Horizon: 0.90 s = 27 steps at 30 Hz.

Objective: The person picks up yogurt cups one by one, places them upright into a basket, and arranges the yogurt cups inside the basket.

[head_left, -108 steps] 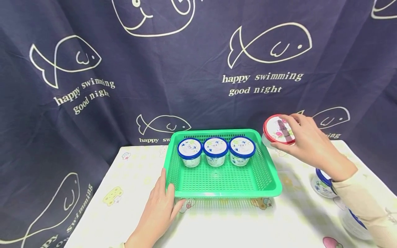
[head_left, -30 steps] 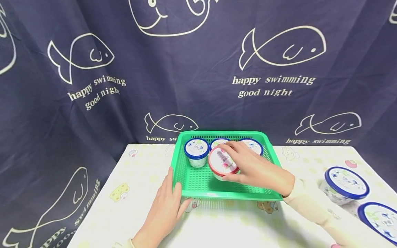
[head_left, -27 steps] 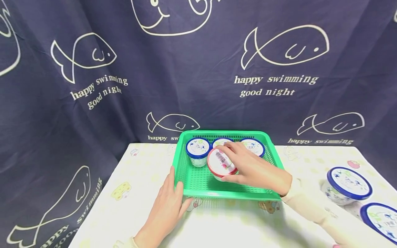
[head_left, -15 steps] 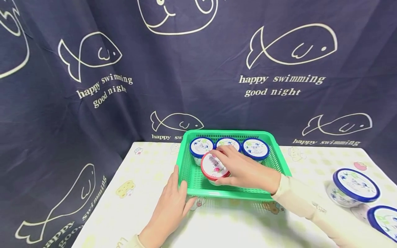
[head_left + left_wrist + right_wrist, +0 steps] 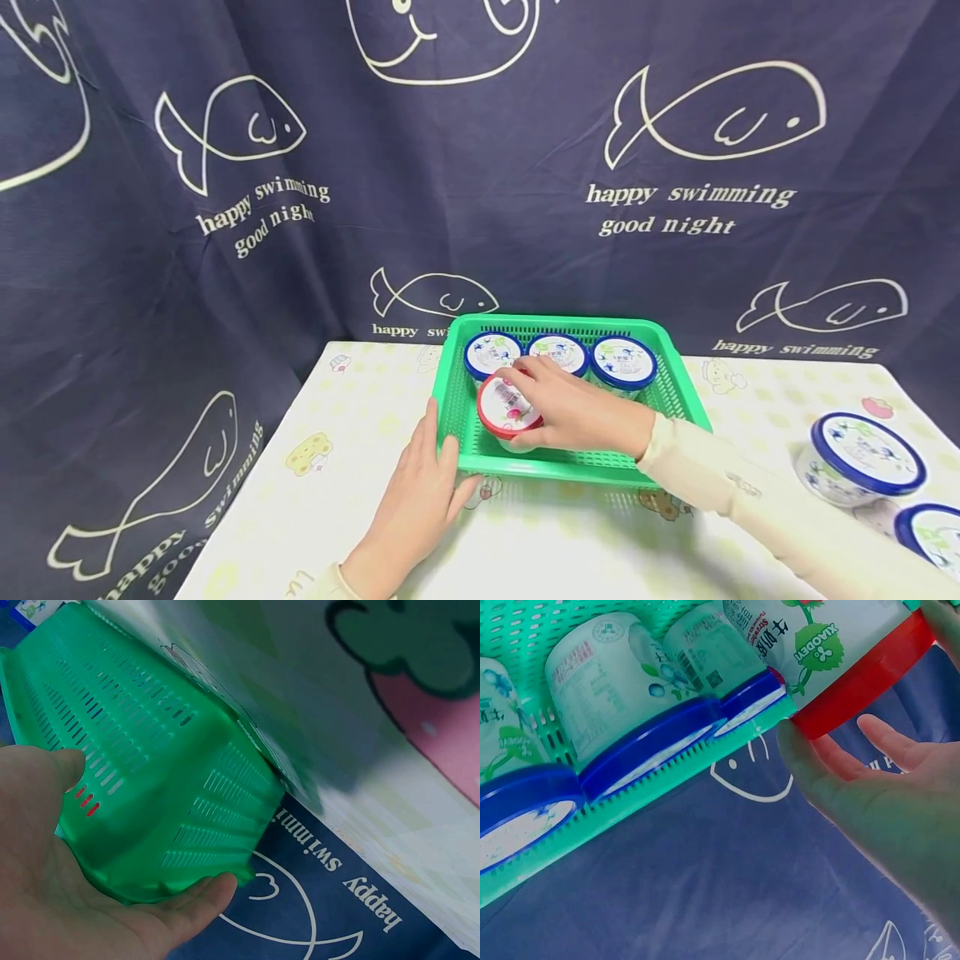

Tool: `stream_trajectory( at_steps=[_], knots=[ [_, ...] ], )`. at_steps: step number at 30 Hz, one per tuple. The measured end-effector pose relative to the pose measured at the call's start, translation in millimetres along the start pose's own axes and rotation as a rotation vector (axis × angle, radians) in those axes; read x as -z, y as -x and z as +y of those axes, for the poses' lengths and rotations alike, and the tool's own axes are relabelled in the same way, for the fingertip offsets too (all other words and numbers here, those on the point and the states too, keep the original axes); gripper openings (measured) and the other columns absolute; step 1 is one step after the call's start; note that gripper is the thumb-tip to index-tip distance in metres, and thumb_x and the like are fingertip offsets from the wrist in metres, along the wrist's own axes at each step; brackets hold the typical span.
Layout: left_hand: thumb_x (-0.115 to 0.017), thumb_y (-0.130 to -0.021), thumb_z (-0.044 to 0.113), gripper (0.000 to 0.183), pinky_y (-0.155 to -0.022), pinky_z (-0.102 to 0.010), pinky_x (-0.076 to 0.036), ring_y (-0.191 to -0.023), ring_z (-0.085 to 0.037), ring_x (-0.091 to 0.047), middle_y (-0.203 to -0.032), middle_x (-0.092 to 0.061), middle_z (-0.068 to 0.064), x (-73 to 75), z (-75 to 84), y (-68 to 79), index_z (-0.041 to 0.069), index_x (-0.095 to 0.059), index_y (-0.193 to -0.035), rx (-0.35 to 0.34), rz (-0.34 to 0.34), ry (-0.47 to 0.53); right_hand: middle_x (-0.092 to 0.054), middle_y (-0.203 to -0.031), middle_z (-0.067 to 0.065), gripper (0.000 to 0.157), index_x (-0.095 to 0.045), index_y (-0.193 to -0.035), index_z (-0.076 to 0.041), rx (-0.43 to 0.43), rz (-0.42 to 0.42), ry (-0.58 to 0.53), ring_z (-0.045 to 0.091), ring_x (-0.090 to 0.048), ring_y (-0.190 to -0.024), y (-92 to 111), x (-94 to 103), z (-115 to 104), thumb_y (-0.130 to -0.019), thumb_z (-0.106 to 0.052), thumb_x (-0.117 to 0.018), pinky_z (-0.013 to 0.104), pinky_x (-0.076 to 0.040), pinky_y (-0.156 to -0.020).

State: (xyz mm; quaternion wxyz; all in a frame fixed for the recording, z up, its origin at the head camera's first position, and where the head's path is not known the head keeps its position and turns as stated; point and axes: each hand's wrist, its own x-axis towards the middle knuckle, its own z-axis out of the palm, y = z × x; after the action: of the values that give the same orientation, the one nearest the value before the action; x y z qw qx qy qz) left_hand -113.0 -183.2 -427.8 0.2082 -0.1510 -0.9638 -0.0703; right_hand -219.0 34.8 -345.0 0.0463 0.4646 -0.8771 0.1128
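Note:
My right hand (image 5: 573,408) grips a red-lidded tub (image 5: 501,408) by its lid, thumb at the front and fingers at the back. The tub, printed with a strawberry, is inside the green plastic basket (image 5: 585,473), in front of the left and middle blue-lidded tubs. Along the basket's back stand three of these: left (image 5: 491,350), middle (image 5: 561,352) and right (image 5: 622,361). At the basket's front left corner rests my left hand (image 5: 420,496), fingers straight along the outside and thumb against the front wall.
Two more blue-lidded tubs stand on the right of the table, one (image 5: 866,458) upright and whole in view, the other (image 5: 933,533) cut off by the frame. A patterned cloth (image 5: 360,433) covers the table. Behind it hangs a dark blue fish-print curtain (image 5: 450,167).
My right hand has carried the red-lidded tub from right of the basket leftward and down into it, lately further left. The left hand stays at the corner. The head view has shifted slightly.

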Motion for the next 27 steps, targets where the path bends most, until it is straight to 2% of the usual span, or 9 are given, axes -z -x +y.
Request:
stream_trajectory(
  at_steps=[5,11,20,27],
  knots=[
    [-0.052,-0.085,0.049,0.050,-0.097,-0.043,-0.035,-0.130,-0.034,-0.023,-0.146,-0.005,-0.025,1.0,0.6,0.0,0.004,-0.045,-0.104,-0.001,-0.011,0.003,-0.042,-0.123,0.001,0.085,-0.035,-0.135,-0.018,-0.001,-0.033,0.004,0.012,-0.040,-0.107,-6,-4.5,1,-0.071,-0.071,-0.050,0.031,-0.043,-0.087],
    [-0.052,-0.085,0.050,0.049,-0.096,-0.044,-0.036,-0.130,-0.034,-0.023,-0.146,-0.005,-0.026,0.8,1.0,-0.3,0.004,-0.045,-0.103,-0.013,-0.008,0.008,-0.040,-0.124,0.002,0.082,-0.034,-0.136,-0.017,0.004,-0.075,-0.054,0.013,-0.038,-0.106,-11,-12.2,1,-0.073,-0.065,-0.054,0.032,-0.044,-0.086],
    [-0.052,-0.084,0.050,0.048,-0.096,-0.045,-0.036,-0.130,-0.035,-0.023,-0.146,-0.005,-0.026,0.8,1.0,-1.6,0.005,-0.044,-0.100,-0.017,0.000,0.012,-0.036,-0.127,0.005,0.085,-0.031,-0.137,-0.019,0.037,-0.063,-0.062,0.015,-0.036,-0.109,-20,-29.4,0,-0.072,-0.073,-0.042,0.036,-0.044,-0.088],
    [-0.052,-0.084,0.050,0.049,-0.096,-0.045,-0.036,-0.130,-0.036,-0.024,-0.146,-0.005,-0.027,1.7,0.2,-0.1,0.006,-0.044,-0.101,-0.010,-0.004,0.008,-0.034,-0.131,0.009,0.081,-0.030,-0.138,-0.017,0.056,-0.092,-0.052,0.020,-0.037,-0.113,-24,-33.2,-5,-0.075,-0.062,-0.054,0.040,-0.042,-0.091]
  ],
)
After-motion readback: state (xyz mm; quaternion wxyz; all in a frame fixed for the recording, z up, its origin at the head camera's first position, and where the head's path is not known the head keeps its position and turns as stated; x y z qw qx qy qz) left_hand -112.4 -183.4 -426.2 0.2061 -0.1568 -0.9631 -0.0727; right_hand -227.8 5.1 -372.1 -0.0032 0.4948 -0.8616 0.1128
